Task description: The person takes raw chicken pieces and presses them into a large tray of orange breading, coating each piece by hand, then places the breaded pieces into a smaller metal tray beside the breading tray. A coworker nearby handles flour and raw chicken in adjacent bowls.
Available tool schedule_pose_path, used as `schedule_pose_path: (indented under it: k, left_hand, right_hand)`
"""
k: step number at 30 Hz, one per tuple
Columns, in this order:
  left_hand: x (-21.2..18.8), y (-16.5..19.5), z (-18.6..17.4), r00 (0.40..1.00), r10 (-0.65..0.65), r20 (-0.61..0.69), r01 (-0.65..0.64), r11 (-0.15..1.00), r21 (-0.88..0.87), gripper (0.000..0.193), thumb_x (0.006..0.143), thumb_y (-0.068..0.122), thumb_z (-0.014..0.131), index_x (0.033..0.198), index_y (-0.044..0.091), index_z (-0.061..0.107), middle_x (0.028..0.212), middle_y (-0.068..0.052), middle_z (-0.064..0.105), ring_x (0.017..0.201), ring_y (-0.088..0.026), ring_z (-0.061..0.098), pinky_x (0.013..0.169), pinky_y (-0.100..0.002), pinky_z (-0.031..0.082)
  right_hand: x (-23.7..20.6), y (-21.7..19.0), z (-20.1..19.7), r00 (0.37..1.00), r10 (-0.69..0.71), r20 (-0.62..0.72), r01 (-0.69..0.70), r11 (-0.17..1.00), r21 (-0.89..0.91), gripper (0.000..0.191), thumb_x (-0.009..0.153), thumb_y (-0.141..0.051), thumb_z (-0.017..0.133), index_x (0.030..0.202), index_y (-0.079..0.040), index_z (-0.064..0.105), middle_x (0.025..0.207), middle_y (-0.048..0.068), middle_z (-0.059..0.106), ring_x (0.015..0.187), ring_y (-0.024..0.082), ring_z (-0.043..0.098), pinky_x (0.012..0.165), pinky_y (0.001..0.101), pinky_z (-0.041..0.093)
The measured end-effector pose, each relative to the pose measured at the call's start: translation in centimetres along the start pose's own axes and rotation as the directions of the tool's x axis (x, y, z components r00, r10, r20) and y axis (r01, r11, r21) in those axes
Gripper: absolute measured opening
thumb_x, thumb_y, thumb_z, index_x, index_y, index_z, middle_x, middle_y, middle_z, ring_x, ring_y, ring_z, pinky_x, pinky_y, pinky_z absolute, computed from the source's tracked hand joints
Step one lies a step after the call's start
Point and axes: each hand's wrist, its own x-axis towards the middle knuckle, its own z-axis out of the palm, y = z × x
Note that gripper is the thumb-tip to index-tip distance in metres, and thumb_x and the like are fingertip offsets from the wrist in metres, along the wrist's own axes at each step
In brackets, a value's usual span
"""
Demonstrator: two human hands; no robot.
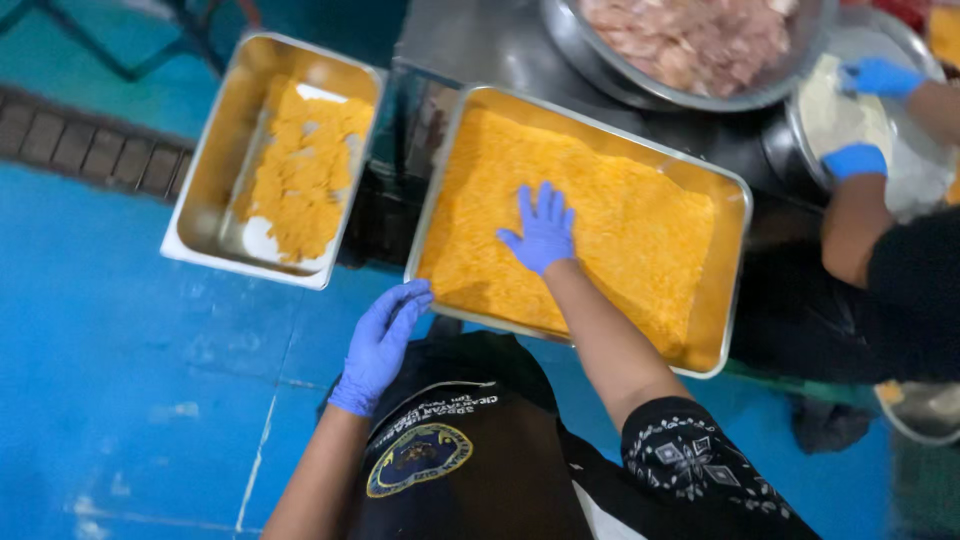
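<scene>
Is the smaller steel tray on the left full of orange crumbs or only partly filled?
Partly filled: in the smaller steel tray, orange crumbs cover only the middle, and bare metal shows along its left side.

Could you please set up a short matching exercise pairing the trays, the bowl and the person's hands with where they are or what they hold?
Things:
1. right hand
2. left hand
3. smaller tray
4. large bowl

States:
A. holds pale raw meat
B. at the large tray's near corner
C. pressed flat on orange crumbs
D. holds crumb-coated pieces, partly bare

Pairs: 1-C, 2-B, 3-D, 4-A
</scene>
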Motion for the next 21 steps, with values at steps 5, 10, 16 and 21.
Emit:
schedule_pose_path:
  k: [5, 10, 16, 21]
  left_hand:
    - [7.0, -1.9, 4.3, 0.994, 0.077, 0.073, -0.096, 0.946, 0.309, 0.033, 0.102, 0.016, 0.059, 0.131, 0.000, 0.062, 0.127, -0.012, 0.070, 0.120, -0.020, 0.068, 0.105, -0.034, 0.053]
    - [11.9, -4.3, 3.8, 0.903, 0.339, 0.264, -0.402, 0.454, 0.795, 0.029, 0.097, 0.016, 0.066, 0.125, 0.009, 0.067, 0.119, -0.015, 0.071, 0.110, -0.036, 0.067, 0.094, -0.041, 0.054]
    - [14.2, -6.0, 4.1, 0.841, 0.386, 0.379, -0.517, 0.368, 0.773, 0.026, 0.094, 0.015, 0.067, 0.119, 0.009, 0.066, 0.103, -0.013, 0.071, 0.095, -0.034, 0.068, 0.083, -0.044, 0.056]
    - [13.8, -5.9, 3.7, 0.861, 0.383, 0.336, -0.469, 0.342, 0.814, 0.023, 0.093, 0.016, 0.068, 0.115, 0.012, 0.067, 0.096, -0.010, 0.071, 0.090, -0.031, 0.069, 0.077, -0.043, 0.056]
  right_hand:
    - [2.1, 4.7, 1.7, 0.999, 0.016, -0.045, -0.011, 0.995, 0.102, 0.067, 0.091, -0.043, 0.065, 0.149, -0.016, 0.042, 0.158, 0.017, 0.040, 0.148, 0.038, 0.037, 0.117, 0.0555, 0.034]
    - [3.0, 6.3, 5.7, 0.984, 0.024, -0.177, -0.016, 0.999, 0.046, 0.056, 0.083, -0.030, 0.071, 0.131, -0.003, 0.057, 0.128, 0.017, 0.061, 0.121, 0.033, 0.057, 0.100, 0.0472, 0.046]
    - [3.5, 6.1, 7.8, 0.997, 0.072, -0.028, -0.077, 0.973, -0.217, 0.035, 0.104, -0.016, 0.051, 0.137, -0.007, 0.057, 0.118, 0.012, 0.066, 0.111, 0.028, 0.066, 0.102, 0.0477, 0.049]
    - [3.9, 5.7, 6.7, 0.777, -0.245, -0.580, -0.038, 0.902, -0.431, 0.047, 0.078, -0.023, 0.050, 0.124, -0.015, 0.058, 0.118, 0.011, 0.072, 0.108, 0.026, 0.070, 0.089, 0.0458, 0.053]
